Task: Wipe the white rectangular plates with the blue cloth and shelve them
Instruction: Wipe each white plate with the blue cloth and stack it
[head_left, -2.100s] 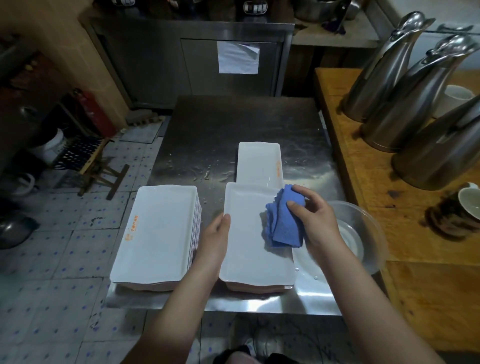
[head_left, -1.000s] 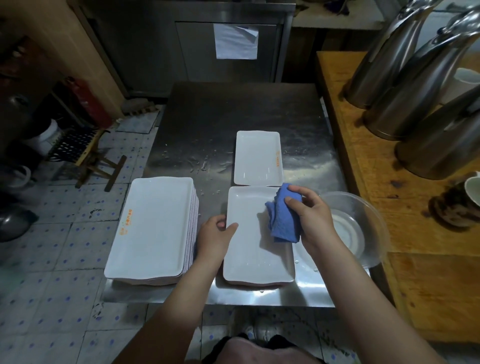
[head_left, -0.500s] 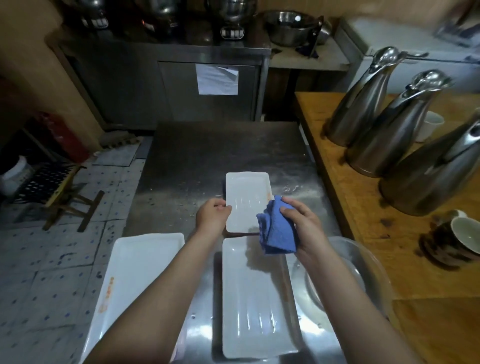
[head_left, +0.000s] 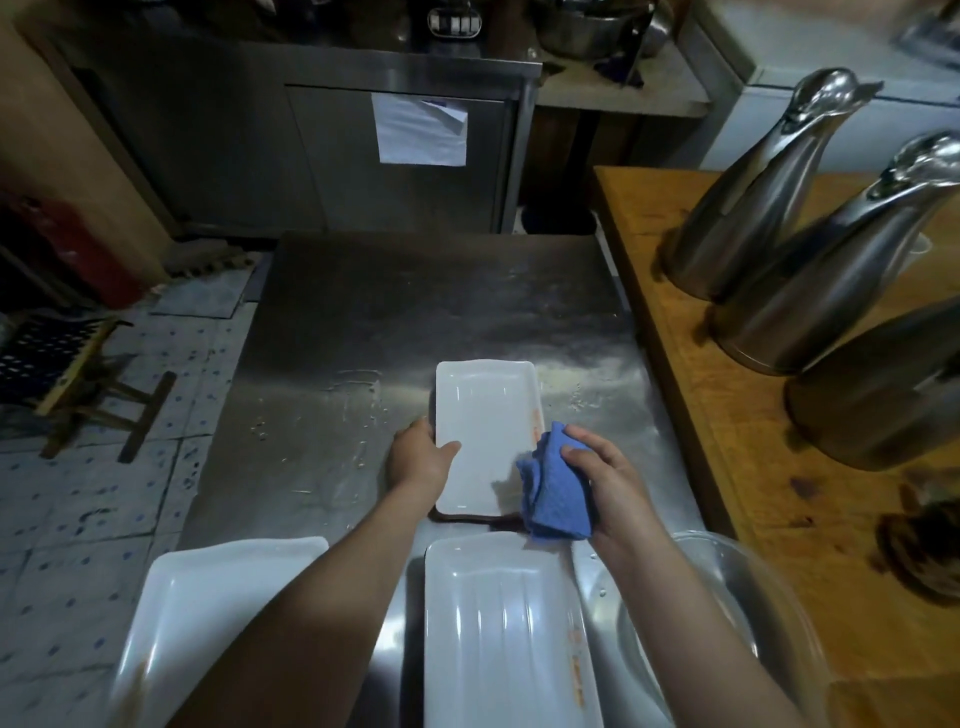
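Plate: glossy white rectangular plate (head_left: 485, 415), seen at the centre of the grey steel table (head_left: 415, 301).
Handling: judged stiff, slick and breakable; best taken by its long rims.
Left hand (head_left: 418, 460): curled on the plate's left rim, thumb on top.
Right hand (head_left: 610, 480): clamped round the crumpled blue cloth (head_left: 556, 491) at the plate's near right corner.

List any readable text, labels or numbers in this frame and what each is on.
Nothing legible.
Far plate: orange print along its right edge, too blurred to read.
Near plate: orange print by its right edge, blurred.
Paper sheet on the cabinet door: no readable writing.
Control panel at top: too small to read.
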